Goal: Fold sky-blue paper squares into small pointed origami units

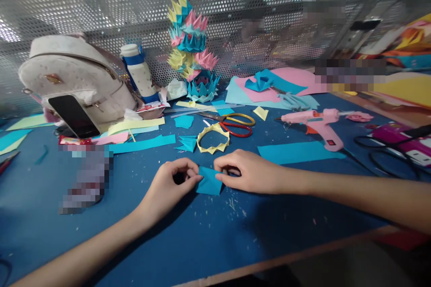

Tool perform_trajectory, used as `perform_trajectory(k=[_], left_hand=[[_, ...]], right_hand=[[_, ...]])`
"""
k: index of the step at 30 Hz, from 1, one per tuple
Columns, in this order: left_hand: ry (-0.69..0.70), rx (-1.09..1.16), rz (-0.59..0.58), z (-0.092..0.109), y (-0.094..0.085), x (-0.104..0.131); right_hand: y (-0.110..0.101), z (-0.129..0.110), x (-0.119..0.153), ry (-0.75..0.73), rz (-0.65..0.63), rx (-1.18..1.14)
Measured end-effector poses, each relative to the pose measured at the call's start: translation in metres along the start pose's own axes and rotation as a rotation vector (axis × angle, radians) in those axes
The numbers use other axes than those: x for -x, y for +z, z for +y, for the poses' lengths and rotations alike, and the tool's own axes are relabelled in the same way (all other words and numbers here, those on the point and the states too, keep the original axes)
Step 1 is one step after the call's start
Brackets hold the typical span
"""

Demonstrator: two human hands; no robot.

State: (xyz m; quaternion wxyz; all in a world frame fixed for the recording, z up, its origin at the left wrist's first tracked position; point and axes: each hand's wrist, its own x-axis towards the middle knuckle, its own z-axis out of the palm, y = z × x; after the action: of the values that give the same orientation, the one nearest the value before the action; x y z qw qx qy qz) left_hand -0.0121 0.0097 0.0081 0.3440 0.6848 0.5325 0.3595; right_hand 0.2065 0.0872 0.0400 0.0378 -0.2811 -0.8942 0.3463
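A small square of blue paper [209, 183] is held just above the blue table, near its front middle. My left hand [177, 179] pinches its left side between thumb and finger. From the right, my right hand [243, 172] pinches the opposite side the same way. Just beyond the paper lies a yellow zigzag paper ring [213, 139]. Left of that ring sits a folded blue paper piece [186, 142]. Scissors [237, 125] with a red and a yellow handle rest behind the ring.
A pink glue gun [318, 123] lies at right, behind a blue paper strip [299, 152]. A tall folded-paper tower [191, 49] stands at the back. Left are a white backpack [74, 76], a phone [74, 115] and a bottle [139, 71]. A purple power strip [399, 141] is far right.
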Motion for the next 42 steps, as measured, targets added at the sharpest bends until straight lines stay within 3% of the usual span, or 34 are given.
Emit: perform_trajectory(k=[5,10,18,24,33,38,42], left_hand=[[0.032,-0.059,0.044,0.005,-0.003,-0.002],[0.073,-0.15,0.053,-0.002,-0.001,-0.001],[0.124,-0.232,0.018,-0.005,0.003,-0.001],[0.186,-0.294,-0.006,-0.005,0.001,-0.001],[0.49,-0.362,-0.185,-0.007,-0.008,0.01],[0.659,-0.517,-0.181,-0.012,-0.012,0.012],[0.795,-0.632,-0.133,-0.016,-0.014,0.013]], right_hand=[[-0.002,0.001,-0.002,-0.024,-0.085,-0.031],[0.004,0.002,-0.001,-0.049,0.031,0.231],[0.009,0.012,-0.003,-0.143,0.121,0.102],[0.013,0.02,-0.004,-0.232,0.157,0.141],[0.009,0.042,-0.003,-0.777,0.171,0.479],[0.009,0.043,-0.005,-0.862,0.163,0.542],[0.002,0.04,-0.004,-0.824,0.176,0.488]])
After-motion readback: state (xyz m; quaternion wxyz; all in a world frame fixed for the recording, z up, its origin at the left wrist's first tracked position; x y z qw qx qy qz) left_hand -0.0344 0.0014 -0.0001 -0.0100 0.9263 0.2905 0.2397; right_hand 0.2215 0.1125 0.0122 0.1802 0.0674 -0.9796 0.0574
